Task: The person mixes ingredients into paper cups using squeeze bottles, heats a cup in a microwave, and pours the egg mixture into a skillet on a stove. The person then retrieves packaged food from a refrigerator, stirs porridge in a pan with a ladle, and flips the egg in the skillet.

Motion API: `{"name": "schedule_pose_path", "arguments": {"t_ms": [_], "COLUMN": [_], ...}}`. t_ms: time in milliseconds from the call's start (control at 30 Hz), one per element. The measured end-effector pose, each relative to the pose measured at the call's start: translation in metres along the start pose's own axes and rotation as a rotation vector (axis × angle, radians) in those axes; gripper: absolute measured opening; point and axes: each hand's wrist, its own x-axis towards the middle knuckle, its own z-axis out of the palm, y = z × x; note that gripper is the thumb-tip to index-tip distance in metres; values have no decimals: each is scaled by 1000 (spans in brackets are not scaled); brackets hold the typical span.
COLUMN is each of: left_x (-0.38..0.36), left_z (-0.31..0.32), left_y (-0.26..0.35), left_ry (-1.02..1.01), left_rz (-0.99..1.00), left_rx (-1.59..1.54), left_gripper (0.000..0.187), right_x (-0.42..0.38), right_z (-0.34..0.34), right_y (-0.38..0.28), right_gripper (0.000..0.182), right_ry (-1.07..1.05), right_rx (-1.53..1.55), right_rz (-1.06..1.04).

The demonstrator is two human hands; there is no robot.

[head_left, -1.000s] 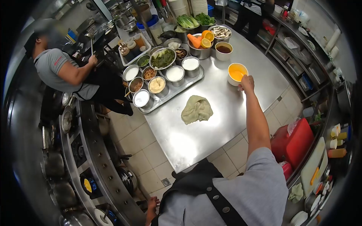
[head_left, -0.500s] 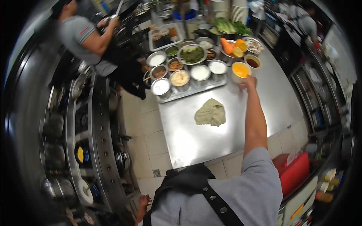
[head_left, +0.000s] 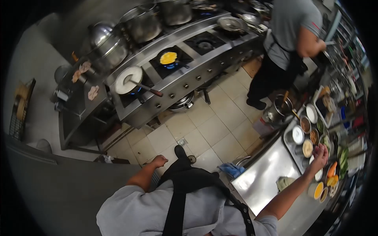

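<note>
My right hand point(head_left: 319, 158) is over the metal containers on the steel table, its fingers drawn together; what they hold, if anything, is too small to make out. Beneath and beside it are a tub of pale yellow crumbs point(head_left: 307, 148) and a tub of white powder point(head_left: 298, 134). The cup of yellow liquid point(head_left: 316, 190) stands apart from the hand, near the forearm. A crumpled pale green cloth point(head_left: 284, 183) lies on the table, partly behind my arm. My left hand point(head_left: 159, 161) hangs above the floor, loosely closed around nothing visible.
Ahead on the stove, a yellow egg-like round cooks in a black pan point(head_left: 168, 58) over a blue flame. Left of it is a white-filled pan point(head_left: 128, 80) with a ladle. A co-worker point(head_left: 289, 47) stands at right. A blue cloth point(head_left: 232, 170) hangs by the table corner point(head_left: 241, 183).
My view has swung left toward the stove, putting the table at right. My right hand has left the cup of yellow liquid and moved over the tray containers. My left hand is raised.
</note>
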Motion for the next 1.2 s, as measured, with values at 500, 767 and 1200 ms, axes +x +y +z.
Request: {"name": "schedule_pose_path", "arguments": {"t_ms": [500,767,1200], "left_x": [58,13,-3], "left_z": [-171,-126,58], "left_y": [-79,-113,-48], "left_ry": [273,406,289], "left_rz": [-323,-562,-248], "left_rx": [-593,-826,-838], "left_gripper": [22,27,31], "right_x": [-285,-236,-261], "right_z": [602,795,816], "right_y": [7,120,154], "right_gripper": [35,45,33], "right_ry": [-1167,-939,-1290], "right_rx": [-160,-740,-32], "right_rz": [16,-348,586]}}
